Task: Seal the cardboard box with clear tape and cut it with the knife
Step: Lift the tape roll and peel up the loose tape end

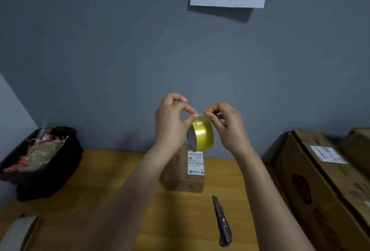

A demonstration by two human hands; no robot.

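Two hands raise a roll of clear tape above the table.
Nearest the camera, a utility knife (223, 221) lies untouched on the wooden table (124, 200), with the small cardboard box (185, 172) just beyond it. Above the box, the left hand (172, 122) grips the tape roll (202, 135), thumb on its yellow face. The right hand (226, 122) pinches the roll's top edge, fingertips (209, 115) closed together. Behind them, a black bin (66, 150) sits left and large cartons (320, 180) right.
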